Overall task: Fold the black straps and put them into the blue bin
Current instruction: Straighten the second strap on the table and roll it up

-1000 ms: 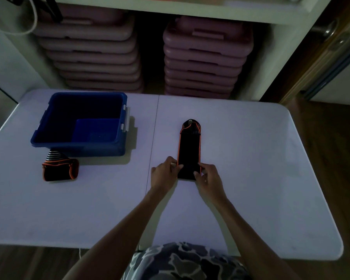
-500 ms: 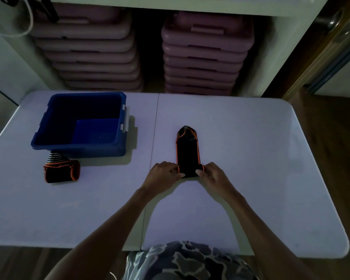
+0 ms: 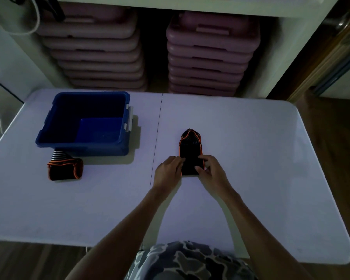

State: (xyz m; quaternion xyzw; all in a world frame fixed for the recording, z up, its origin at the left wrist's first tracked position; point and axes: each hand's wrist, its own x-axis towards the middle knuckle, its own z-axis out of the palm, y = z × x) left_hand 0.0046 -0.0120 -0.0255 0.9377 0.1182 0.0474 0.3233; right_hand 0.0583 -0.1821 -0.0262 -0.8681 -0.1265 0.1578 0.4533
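Note:
A black strap [image 3: 191, 147] with orange edging lies lengthwise on the white table [image 3: 251, 158], its pointed end away from me. My left hand [image 3: 169, 171] grips its near left edge and my right hand [image 3: 209, 170] rests on its near right part, fingers over the fabric. The near end looks doubled over under my fingers. A second black strap [image 3: 65, 168], bunched up, lies in front of the blue bin [image 3: 85, 142]. The bin stands at the table's back left and looks empty inside.
Two stacks of pinkish cases [image 3: 208, 51] fill the shelf behind the table. A white cable [image 3: 31, 27] hangs at the top left. Wooden floor [image 3: 331, 122] shows to the right of the table's rounded edge.
The strap has become shorter as its near end was folded forward. Both hands have moved a little away from me, onto the strap.

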